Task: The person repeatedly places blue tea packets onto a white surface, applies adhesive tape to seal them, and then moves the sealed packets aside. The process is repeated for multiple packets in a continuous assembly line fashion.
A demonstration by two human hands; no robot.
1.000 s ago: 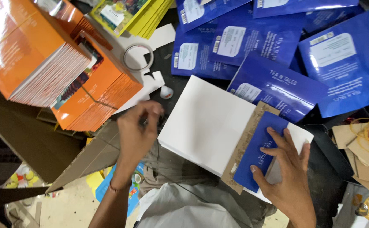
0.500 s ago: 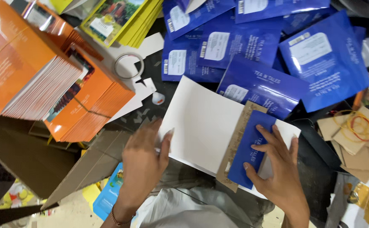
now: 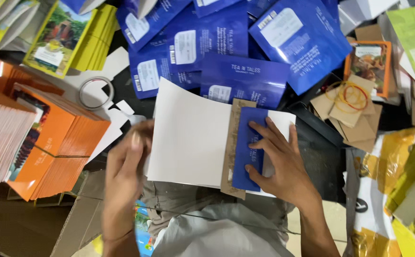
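A flat white carton sheet (image 3: 188, 135) lies across my lap, with a brown cardboard strip (image 3: 232, 143) and a blue flap (image 3: 248, 164) along its right side. My right hand (image 3: 276, 162) lies spread flat on the blue flap, pressing it down. My left hand (image 3: 126, 171) grips the sheet's left edge, thumb on top; the hand is blurred. Several blue flat cartons (image 3: 245, 78) lie fanned out just beyond the sheet.
Orange carton stacks (image 3: 50, 143) stand at the left, yellow-green ones (image 3: 67, 38) at the upper left. A tape ring (image 3: 96, 93) lies on white scraps. Brown card pieces with rubber bands (image 3: 347, 97) sit at the right, yellow packaging (image 3: 397, 185) lower right.
My left hand has moved from the dark surface onto the white sheet's left edge. My right hand stays on the blue flap. The view has tilted, so everything sits lower in frame.
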